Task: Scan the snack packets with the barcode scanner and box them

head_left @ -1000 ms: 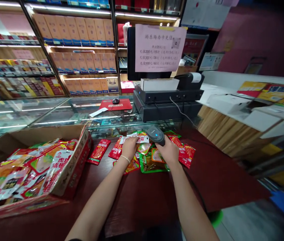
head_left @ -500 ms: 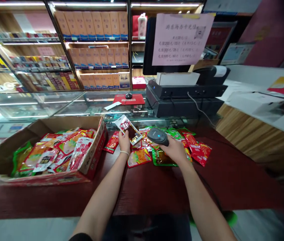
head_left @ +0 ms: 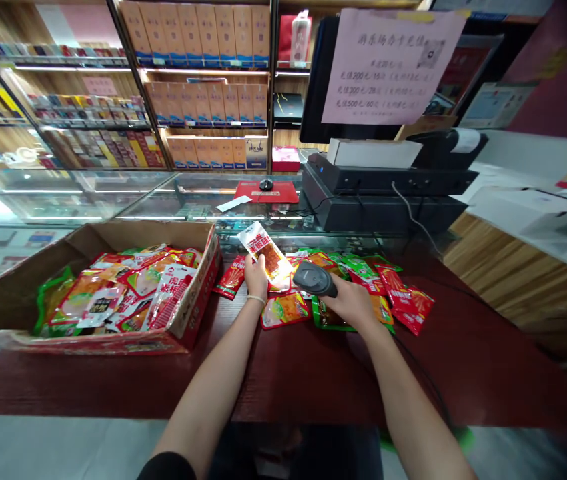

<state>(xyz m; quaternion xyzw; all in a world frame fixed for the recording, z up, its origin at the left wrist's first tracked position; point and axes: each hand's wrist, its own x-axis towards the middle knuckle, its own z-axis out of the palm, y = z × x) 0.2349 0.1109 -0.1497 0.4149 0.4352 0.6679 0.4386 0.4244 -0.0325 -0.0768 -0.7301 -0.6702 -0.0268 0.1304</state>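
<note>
My left hand (head_left: 256,279) grips a white-topped snack packet (head_left: 269,252) by its lower left edge, and bright light falls on the packet's lower part. In my right hand (head_left: 352,301) is a dark grey barcode scanner (head_left: 313,277), its head pointing left at the packet from close by. Beneath and around both hands lie several snack packets, among them an orange-and-red one (head_left: 285,310), a green-edged one (head_left: 331,316) partly under my right hand, and a red one (head_left: 231,277) left of my left hand.
An open cardboard box (head_left: 202,283) full of snack packets stands on the left of the dark red counter (head_left: 308,373). More red packets (head_left: 406,300) lie at the right. Behind are a glass case, a mouse (head_left: 266,185) on a red mat and a monitor with a pink notice (head_left: 388,70).
The light on the packet in my left hand has become bright, and its front shows more clearly. Both hands keep their holds. The whole view has shifted slightly.
</note>
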